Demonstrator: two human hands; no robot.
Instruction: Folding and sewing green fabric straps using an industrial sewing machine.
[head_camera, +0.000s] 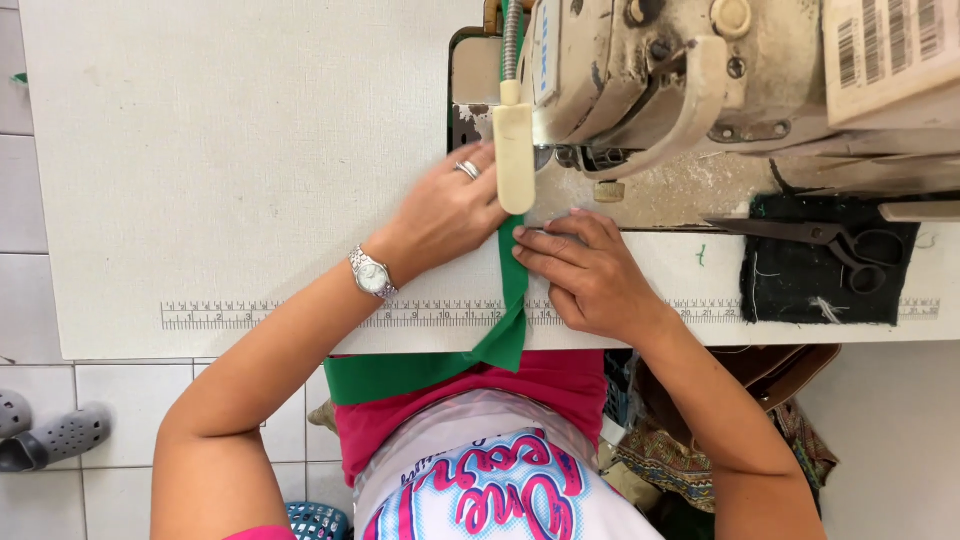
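A green fabric strip (512, 290) runs from under the sewing machine (660, 70) head toward me and hangs over the table's front edge into my lap. My left hand (450, 215), with a ring and a wristwatch, lies flat on the strip's left side near the needle area. My right hand (585, 270) presses its fingertips on the strip's right edge. A cream lamp head (514, 155) on a flexible neck hides the needle and part of the fabric.
The white table (230, 150) has a printed ruler (300, 315) along its front edge. Black scissors (820, 240) lie on a dark cloth pad (800, 280) at the right. Grey clogs (50, 435) sit on the tiled floor at the left.
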